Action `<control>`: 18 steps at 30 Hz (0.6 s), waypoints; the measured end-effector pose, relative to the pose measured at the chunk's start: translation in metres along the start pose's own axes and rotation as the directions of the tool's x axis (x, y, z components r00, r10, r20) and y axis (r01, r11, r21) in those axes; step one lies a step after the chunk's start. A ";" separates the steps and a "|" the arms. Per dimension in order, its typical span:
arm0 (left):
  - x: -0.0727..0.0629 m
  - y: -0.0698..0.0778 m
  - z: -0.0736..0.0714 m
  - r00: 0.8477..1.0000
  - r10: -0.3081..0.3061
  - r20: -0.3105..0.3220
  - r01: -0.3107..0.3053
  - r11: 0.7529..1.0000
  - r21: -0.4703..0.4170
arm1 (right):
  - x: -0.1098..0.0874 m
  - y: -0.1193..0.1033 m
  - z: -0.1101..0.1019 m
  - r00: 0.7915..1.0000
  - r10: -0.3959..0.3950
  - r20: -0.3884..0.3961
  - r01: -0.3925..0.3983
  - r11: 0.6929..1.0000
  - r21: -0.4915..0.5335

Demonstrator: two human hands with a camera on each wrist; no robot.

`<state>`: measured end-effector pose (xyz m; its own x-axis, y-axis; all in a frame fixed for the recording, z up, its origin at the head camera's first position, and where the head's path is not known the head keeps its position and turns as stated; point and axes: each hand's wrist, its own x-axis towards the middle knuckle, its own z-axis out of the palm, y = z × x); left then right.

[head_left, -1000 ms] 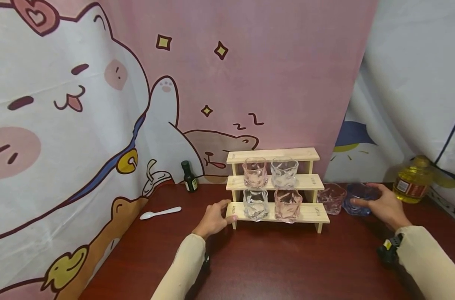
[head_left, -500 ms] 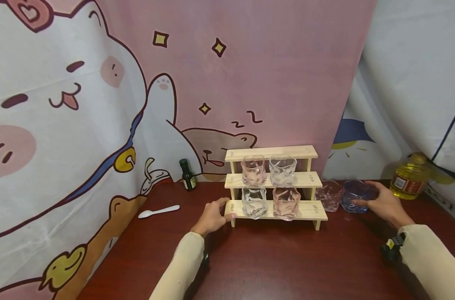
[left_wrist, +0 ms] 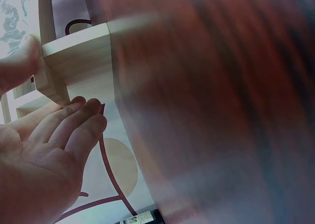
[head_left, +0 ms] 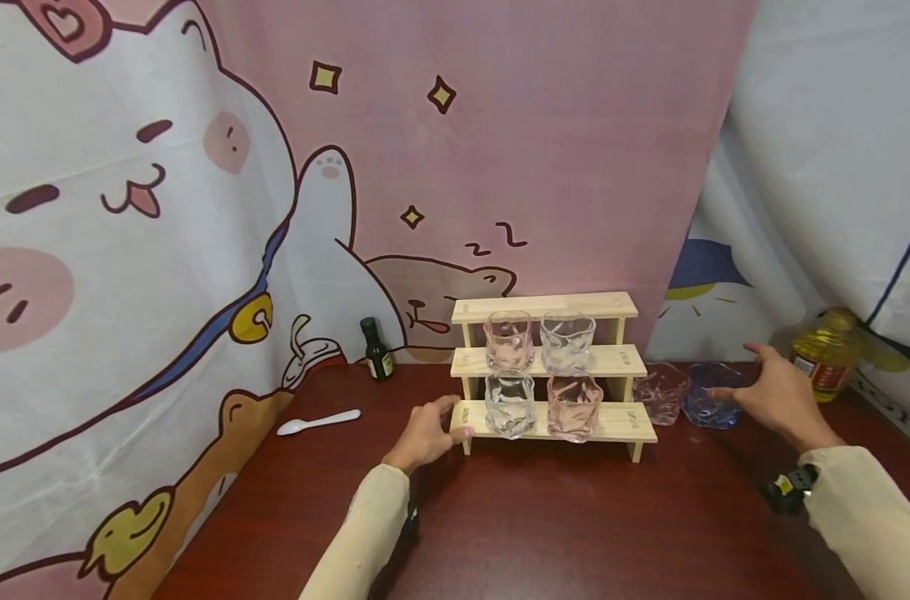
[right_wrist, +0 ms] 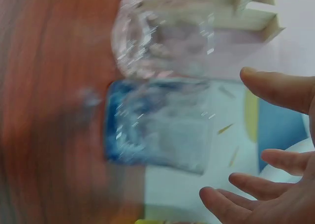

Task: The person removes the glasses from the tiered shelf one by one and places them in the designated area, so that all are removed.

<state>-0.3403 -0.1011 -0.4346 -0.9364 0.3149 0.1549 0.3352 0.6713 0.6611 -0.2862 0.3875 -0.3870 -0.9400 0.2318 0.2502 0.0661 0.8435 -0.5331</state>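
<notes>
A three-tier wooden display stand (head_left: 545,360) carries several wavy glasses. On its bottom step are a clear glass (head_left: 511,406) and a pink glass (head_left: 575,407); another pink glass (head_left: 509,342) and a clear one (head_left: 567,342) are on the middle step. My left hand (head_left: 425,436) holds the left end of the bottom step, thumb on one side and fingers on the other, as the left wrist view shows. My right hand (head_left: 781,398) is spread beside a blue glass (right_wrist: 152,128), with a gap between them in the right wrist view. A pinkish glass (right_wrist: 162,39) adjoins the blue one.
Behind the right hand stands a bottle of yellow oil (head_left: 826,354). A small dark bottle (head_left: 377,350) and a white spoon (head_left: 320,422) are on the reddish-brown table (head_left: 560,525) at left. Printed cloth (head_left: 575,150) hangs close behind the stand.
My right hand has let go of the blue glass and drawn back to the right, its fingers spreading. The left hand keeps its hold on the stand.
</notes>
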 end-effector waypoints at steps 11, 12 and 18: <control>0.000 0.000 0.000 1.000 -0.005 0.005 0.005 1.000 -0.009 | -0.013 -0.053 -0.001 0.998 -0.051 -0.041 0.060 0.966 0.252; 0.000 0.000 0.000 1.000 -0.004 0.003 0.004 1.000 -0.012 | -0.015 -0.058 -0.001 0.997 -0.063 -0.041 0.072 0.961 0.265; 0.000 0.000 0.000 1.000 -0.005 0.001 0.005 1.000 -0.012 | -0.020 -0.090 0.004 0.989 -0.130 -0.066 0.144 0.944 0.298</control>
<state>-0.3405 -0.1006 -0.4347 -0.9381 0.3119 0.1506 0.3287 0.6649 0.6707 -0.2745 0.3045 -0.3473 -0.9165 0.1519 0.3700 -0.1723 0.6849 -0.7080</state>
